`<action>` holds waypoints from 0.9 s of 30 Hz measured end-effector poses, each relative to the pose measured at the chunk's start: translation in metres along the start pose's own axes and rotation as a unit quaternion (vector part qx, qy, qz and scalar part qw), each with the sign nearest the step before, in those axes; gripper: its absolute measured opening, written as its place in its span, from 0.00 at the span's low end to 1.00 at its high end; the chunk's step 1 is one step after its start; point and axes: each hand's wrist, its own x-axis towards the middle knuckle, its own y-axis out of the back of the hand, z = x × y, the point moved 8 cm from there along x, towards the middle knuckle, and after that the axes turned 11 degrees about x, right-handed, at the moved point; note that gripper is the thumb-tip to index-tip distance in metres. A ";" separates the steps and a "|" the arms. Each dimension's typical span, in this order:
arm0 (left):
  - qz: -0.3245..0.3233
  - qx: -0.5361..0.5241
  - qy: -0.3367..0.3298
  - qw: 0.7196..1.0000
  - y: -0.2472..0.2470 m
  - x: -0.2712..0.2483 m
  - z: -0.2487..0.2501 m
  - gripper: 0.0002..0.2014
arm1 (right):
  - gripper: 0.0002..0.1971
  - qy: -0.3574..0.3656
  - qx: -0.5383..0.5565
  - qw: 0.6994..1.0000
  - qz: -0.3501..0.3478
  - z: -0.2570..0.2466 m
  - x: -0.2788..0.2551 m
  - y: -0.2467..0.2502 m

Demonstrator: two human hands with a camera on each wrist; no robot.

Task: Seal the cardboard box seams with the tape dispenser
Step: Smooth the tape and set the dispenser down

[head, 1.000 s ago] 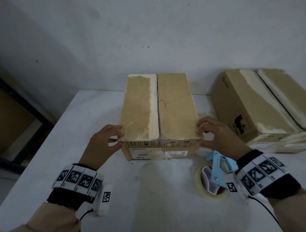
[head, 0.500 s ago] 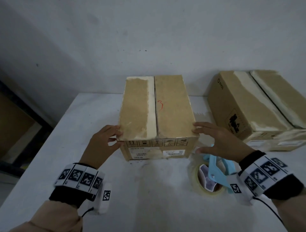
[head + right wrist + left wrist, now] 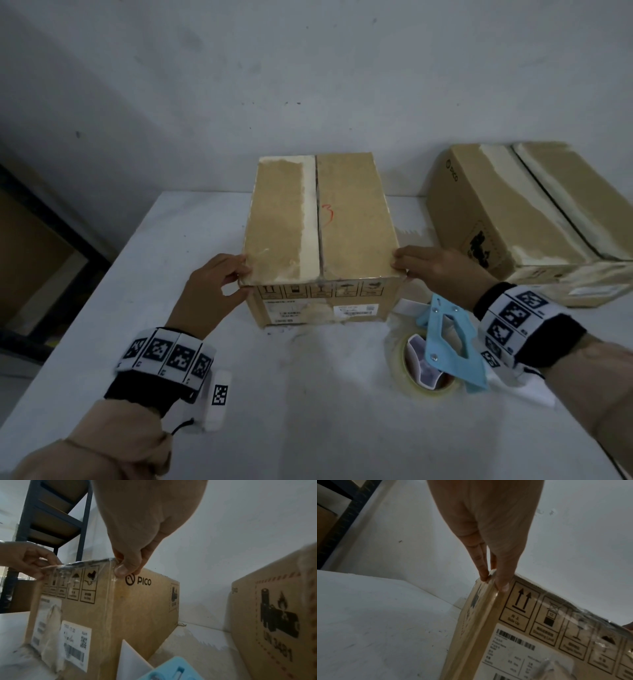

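Note:
The closed cardboard box (image 3: 356, 219) stands mid-table with its centre seam running away from me. A clear tape strip (image 3: 77, 566) lies along its near top edge. My left hand (image 3: 241, 279) pinches the near left top corner, thumb on the front face and fingers on the side in the left wrist view (image 3: 493, 580). My right hand (image 3: 399, 265) pinches the near right top corner, its thumb (image 3: 121, 570) pressing the tape end onto the side face. The blue tape dispenser (image 3: 448, 342) with its roll lies on the table under my right wrist, held by neither hand.
A second cardboard box (image 3: 513, 212) sits at the right, a short gap from the first. The white table (image 3: 308, 411) ends at a wall behind. A dark shelf rack (image 3: 51, 513) stands off the table's left side.
My right hand stretched its fingers over the box's right top edge, then drew back and curled onto the near right corner. The left hand has stayed at its corner.

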 end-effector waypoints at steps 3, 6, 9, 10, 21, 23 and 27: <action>-0.018 -0.019 0.011 1.000 -0.001 0.000 -0.004 0.18 | 0.28 -0.035 0.005 0.999 0.005 0.006 -0.007 -0.003; -0.053 -0.044 0.051 0.996 0.001 -0.001 -0.005 0.27 | 0.23 -0.099 0.024 0.990 0.098 0.020 -0.017 0.016; -0.108 -0.066 0.124 0.984 -0.002 -0.006 -0.005 0.43 | 0.14 -0.192 0.118 0.947 0.230 0.025 -0.031 0.025; -0.114 -0.086 0.139 0.980 -0.004 -0.006 -0.008 0.47 | 0.17 -0.251 0.191 0.920 0.232 0.027 -0.033 0.015; -0.137 -0.063 0.182 0.972 -0.024 -0.008 -0.009 0.42 | 0.32 -0.384 0.373 0.826 0.175 0.004 -0.031 -0.067; -0.184 -0.105 0.168 0.963 -0.029 -0.012 -0.006 0.47 | 0.31 -0.389 0.370 0.835 0.120 0.004 -0.033 -0.070; -0.169 0.171 0.084 0.967 -0.031 -0.011 0.019 0.49 | 0.43 -0.335 0.168 0.915 0.151 -0.010 -0.016 -0.045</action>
